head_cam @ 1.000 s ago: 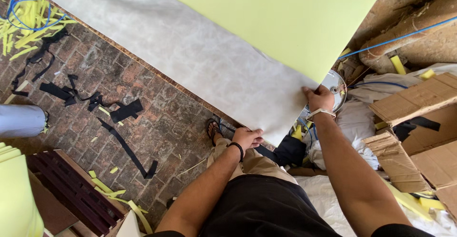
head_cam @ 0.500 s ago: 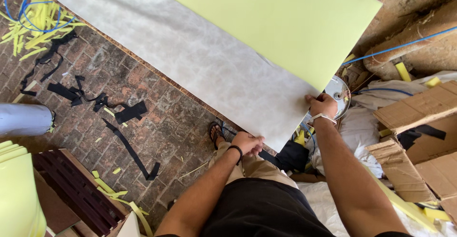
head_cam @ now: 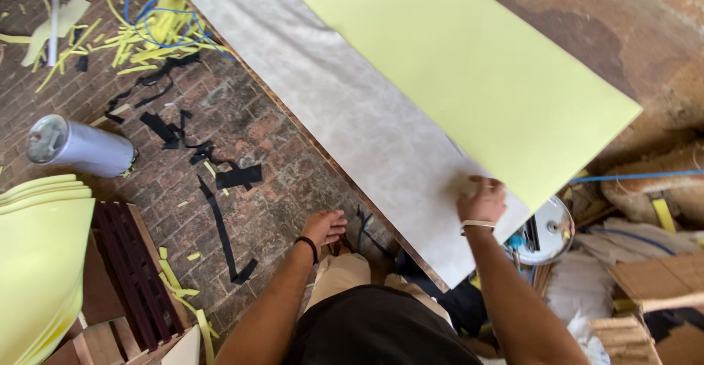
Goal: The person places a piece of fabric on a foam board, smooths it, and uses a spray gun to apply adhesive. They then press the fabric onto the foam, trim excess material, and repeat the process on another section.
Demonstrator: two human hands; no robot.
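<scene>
Even daylight w/ soft shadows, no glare; slight motion blur, wide-angle stretch at edges.

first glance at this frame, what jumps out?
The big yellow-green sheet lying diagonally on a grey-white board fills the upper middle. The right hand rests at the sheet's near edge; the left hand hangs over the brick floor, which is strewn with black strips.

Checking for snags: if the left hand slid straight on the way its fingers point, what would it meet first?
Probably the long grey board's near edge, just beyond the left hand; depth is unclear.
</scene>
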